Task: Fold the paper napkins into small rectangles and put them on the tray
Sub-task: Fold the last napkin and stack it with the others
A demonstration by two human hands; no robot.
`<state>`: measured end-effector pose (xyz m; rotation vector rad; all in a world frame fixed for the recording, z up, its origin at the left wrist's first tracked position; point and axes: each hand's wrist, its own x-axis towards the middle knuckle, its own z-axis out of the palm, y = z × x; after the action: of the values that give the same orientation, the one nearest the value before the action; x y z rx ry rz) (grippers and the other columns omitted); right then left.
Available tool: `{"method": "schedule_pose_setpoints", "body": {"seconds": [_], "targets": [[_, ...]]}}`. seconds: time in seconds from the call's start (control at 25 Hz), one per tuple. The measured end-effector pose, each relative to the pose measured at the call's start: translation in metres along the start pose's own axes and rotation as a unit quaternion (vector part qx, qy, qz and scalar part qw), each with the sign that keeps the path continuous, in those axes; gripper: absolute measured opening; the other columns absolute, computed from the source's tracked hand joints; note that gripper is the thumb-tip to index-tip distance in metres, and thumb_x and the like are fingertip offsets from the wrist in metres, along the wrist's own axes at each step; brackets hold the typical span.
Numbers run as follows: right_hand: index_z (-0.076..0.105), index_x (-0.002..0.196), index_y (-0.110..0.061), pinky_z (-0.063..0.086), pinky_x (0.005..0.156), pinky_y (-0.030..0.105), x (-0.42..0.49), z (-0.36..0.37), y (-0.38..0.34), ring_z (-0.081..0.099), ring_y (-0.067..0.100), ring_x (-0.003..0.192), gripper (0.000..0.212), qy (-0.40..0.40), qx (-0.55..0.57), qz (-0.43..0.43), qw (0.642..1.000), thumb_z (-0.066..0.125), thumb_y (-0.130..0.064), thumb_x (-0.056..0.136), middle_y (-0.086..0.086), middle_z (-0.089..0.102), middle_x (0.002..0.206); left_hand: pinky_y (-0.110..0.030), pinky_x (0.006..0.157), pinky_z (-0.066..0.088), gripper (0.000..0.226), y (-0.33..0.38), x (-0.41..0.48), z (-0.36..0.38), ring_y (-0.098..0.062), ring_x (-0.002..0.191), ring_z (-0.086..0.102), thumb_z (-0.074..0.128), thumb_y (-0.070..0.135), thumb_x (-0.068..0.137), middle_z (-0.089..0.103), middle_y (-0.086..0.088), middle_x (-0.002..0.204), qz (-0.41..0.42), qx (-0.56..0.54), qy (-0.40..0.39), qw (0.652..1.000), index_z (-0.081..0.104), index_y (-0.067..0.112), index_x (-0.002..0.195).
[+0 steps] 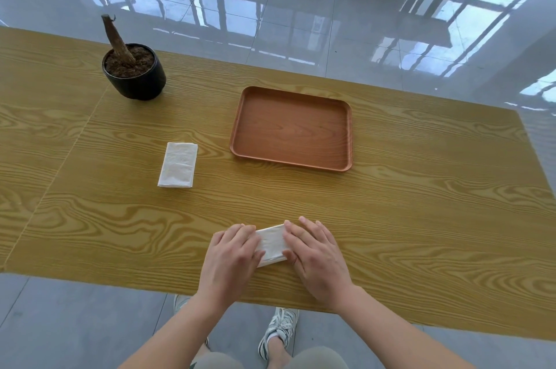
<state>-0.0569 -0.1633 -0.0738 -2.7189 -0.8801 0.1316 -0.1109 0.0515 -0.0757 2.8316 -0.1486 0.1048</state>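
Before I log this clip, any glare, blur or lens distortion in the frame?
Head view: strong window glare and reflections on the glossy floor; wide-angle bending bows the table edges; light is soft and even, with only faint shadows under the tray and pot; both hands on the napkin look slightly soft, the rest sharp enough.

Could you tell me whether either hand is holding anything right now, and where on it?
Both press one paper napkin flat on the table: left hand on its left end, right hand on its right end.
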Motion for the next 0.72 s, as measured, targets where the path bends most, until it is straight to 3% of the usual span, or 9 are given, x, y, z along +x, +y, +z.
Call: {"method": "schedule_pose_setpoints", "body": {"seconds": [0.12,0.24,0.44,0.72], "targets": [[0.064,0.129,-0.017,0.047,0.103,0.045,0.015,-0.001,-0.005,0.054,0.024,0.122,0.039,0.022,0.017,0.008,1.0,0.06,-0.036,0.096,-0.004,0.064,0.129,-0.042,0.083,0.05,0.046,0.001,0.007,0.0,-0.026,0.106,0.062,0.079,0.041,0.079,0.065,-0.002,0.114,-0.053,-0.008,-0.025,0.998,0.068,0.017,0.117],[0.062,0.132,-0.015,0.047,0.102,0.042,0.018,-0.001,-0.001,0.053,0.022,0.12,0.051,0.014,0.035,0.024,0.999,0.073,-0.029,0.085,-0.004,0.062,0.127,-0.043,0.089,0.045,0.053,-0.006,0.0,0.001,-0.024,0.108,0.057,0.081,0.047,0.074,0.061,0.001,0.116,-0.103,-0.026,-0.023,0.994,0.069,0.021,0.119],[0.06,0.135,-0.012,0.044,0.108,0.035,0.01,-0.006,0.014,0.051,0.019,0.123,0.049,0.022,0.069,-0.016,0.997,0.071,-0.023,0.088,-0.002,0.061,0.131,-0.043,0.094,0.043,0.053,-0.018,-0.009,-0.003,-0.022,0.114,0.053,0.078,0.048,0.073,0.057,0.004,0.12,-0.129,-0.03,-0.021,0.991,0.067,0.026,0.12],[0.069,0.122,-0.017,0.048,0.087,0.037,0.044,-0.021,0.002,0.054,0.022,0.099,0.029,-0.021,0.049,0.031,0.998,0.065,-0.027,0.095,-0.002,0.064,0.107,-0.044,0.091,0.045,0.031,-0.01,-0.004,-0.01,-0.024,0.112,0.056,0.078,0.042,0.08,0.06,0.003,0.116,-0.164,-0.045,-0.014,0.985,0.073,0.028,0.107]]}}
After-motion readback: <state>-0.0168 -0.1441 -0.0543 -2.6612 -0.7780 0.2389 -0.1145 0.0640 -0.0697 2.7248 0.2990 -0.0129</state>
